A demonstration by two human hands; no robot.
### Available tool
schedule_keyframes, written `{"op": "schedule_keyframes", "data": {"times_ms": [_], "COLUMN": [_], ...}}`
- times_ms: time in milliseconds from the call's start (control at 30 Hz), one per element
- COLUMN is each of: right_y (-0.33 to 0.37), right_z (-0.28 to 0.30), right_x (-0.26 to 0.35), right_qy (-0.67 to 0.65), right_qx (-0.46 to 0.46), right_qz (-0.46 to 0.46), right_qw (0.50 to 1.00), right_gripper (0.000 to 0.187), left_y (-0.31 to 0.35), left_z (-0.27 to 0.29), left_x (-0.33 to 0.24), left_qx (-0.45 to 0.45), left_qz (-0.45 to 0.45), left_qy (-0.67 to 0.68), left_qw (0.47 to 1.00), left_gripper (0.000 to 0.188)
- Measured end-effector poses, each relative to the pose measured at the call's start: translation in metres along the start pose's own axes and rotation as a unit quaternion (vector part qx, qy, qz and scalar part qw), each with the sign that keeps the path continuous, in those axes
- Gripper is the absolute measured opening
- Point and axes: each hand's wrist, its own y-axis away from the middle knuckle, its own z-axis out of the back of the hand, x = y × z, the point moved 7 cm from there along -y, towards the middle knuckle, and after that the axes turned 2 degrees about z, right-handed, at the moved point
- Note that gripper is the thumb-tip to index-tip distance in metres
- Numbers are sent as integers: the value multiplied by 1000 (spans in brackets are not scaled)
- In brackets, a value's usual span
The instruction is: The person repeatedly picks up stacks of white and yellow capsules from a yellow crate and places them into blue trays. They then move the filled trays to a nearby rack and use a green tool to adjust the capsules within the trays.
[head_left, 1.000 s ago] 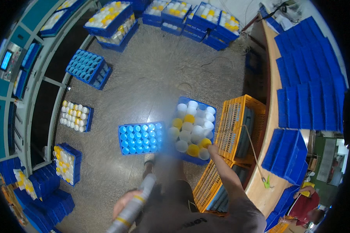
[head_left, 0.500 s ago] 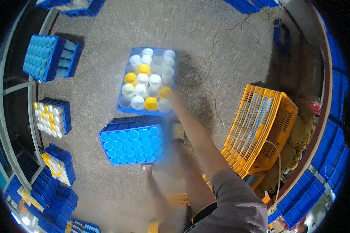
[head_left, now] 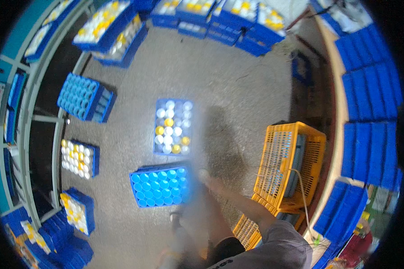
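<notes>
My right hand [head_left: 214,184] is low in front of my right leg, right of the blue crate of light-blue, round, open-topped pieces [head_left: 160,187]. It touches neither crate as far as I can see, and blur hides its fingers. Beyond that crate, on the floor, lies another blue crate [head_left: 156,153] filled with rows of white, yellow and clear round cup-like pieces [head_left: 169,131]. A pale shoe [head_left: 203,175] shows beside my right hand. My left hand cannot be made out; a smeared area covers the lower edge.
At right stands a yellow slatted plastic basket [head_left: 277,166] with a cord over it. Further filled crates [head_left: 79,159] line a metal frame [head_left: 58,143] on the left, and stacked crates [head_left: 231,31] stand at the back. Blue crates [head_left: 370,150] form the right side.
My right hand has left the near right corner of the white-and-yellow crate and come back toward me. That crate appears smaller and straighter, and the view now takes in more of the room.
</notes>
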Motion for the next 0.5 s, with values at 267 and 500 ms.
{"op": "schedule_keyframes", "data": {"times_ms": [267, 500], "right_y": [337, 527], "right_z": [-108, -111], "right_x": [231, 201], "right_qy": [-324, -473], "right_qx": [281, 238], "right_qz": [96, 134], "right_qw": [898, 838], "right_gripper": [75, 81], "left_y": [23, 190], "left_z": [168, 45], "left_x": [-42, -236], "left_qx": [71, 74], "left_qz": [-156, -478], "left_qy": [94, 102], "left_qw": [981, 869], "left_gripper": [43, 59]}}
